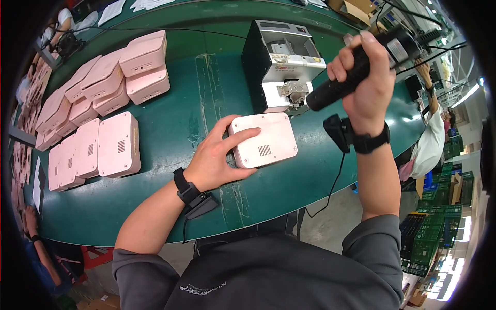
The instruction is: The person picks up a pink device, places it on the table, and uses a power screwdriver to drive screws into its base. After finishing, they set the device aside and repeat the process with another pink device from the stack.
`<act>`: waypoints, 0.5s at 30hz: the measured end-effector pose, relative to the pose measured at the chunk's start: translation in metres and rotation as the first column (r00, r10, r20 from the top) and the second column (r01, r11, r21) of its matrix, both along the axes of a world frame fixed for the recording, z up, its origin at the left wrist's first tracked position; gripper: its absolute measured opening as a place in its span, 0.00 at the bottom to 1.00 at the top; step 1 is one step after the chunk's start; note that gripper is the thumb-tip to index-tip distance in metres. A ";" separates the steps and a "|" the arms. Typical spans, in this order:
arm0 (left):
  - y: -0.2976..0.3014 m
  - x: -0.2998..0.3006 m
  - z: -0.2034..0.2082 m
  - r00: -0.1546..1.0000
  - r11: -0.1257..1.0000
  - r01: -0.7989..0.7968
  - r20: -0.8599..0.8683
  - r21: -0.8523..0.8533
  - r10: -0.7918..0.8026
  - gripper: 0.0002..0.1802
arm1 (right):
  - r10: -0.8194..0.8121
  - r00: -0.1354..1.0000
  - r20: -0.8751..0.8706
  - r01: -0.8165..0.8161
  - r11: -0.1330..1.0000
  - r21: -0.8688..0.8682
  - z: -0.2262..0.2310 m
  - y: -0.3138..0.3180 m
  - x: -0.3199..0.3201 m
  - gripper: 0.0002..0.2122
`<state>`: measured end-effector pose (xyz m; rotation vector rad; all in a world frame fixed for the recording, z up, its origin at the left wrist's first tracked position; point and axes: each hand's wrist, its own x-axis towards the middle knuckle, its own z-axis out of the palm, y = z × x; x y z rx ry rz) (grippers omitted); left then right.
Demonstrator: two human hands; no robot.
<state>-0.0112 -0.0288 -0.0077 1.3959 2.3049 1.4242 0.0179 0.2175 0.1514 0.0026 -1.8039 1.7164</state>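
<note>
A pale pink plastic housing lies flat on the green bench in front of me, its vent slots and corner screw holes facing up. My left hand grips its left end, thumb along the near side and index finger across the top. Raised over the bench to the right, my right hand is wrapped round a black electric screwdriver. The tool's narrow end tilts down to the left, apart from the housing. Just behind the housing stands a black and silver screw feeder. Both wrists wear black strapped devices.
Stacked pink housings fill the back left of the bench, with a leaning row nearer me. Cables run from the screwdriver at the upper right. Other people sit along both sides. Green crates stand beyond the right edge.
</note>
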 end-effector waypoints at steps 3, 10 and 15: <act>0.000 0.001 -0.001 1.000 1.000 -0.007 0.011 0.003 0.007 0.42 | 0.146 0.989 -0.007 -0.145 0.983 -0.116 -0.001 -0.020 0.031 0.14; -0.001 0.001 -0.001 1.000 1.000 -0.005 0.025 0.008 0.005 0.42 | 0.288 0.957 0.046 -0.281 0.952 -0.120 0.000 -0.050 0.063 0.14; -0.001 0.003 0.000 0.998 1.000 -0.021 0.051 0.004 0.021 0.42 | 0.318 0.945 0.079 -0.314 0.947 -0.065 -0.025 -0.050 0.061 0.14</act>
